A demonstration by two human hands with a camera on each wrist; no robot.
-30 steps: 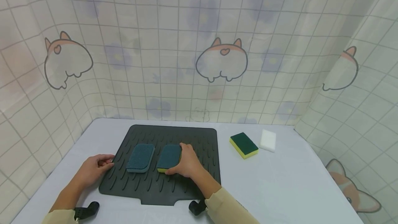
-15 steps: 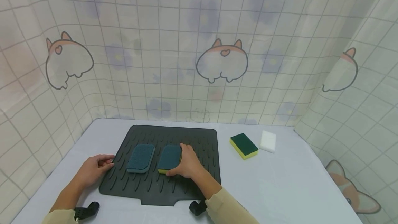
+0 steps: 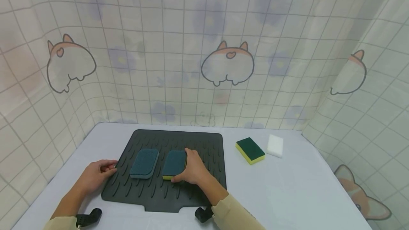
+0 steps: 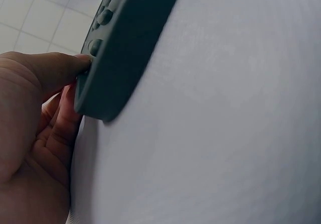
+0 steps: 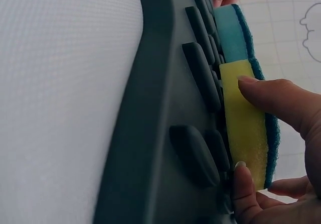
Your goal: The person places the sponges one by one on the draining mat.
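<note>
White table (image 3: 281, 191), gridded sheet (image 3: 172, 27) at 12 o'clock; right hand (image 3: 194, 168) grips sponge (image 3: 174, 163), left hand (image 3: 95, 176) pinches mat (image 3: 163, 201) at 9.

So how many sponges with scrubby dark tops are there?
3: a blue sponge on the dark mat; right of that sponge, a blue-topped yellow sponge in the right hand; and, on the table right of the mat, a green-topped yellow sponge.
</note>
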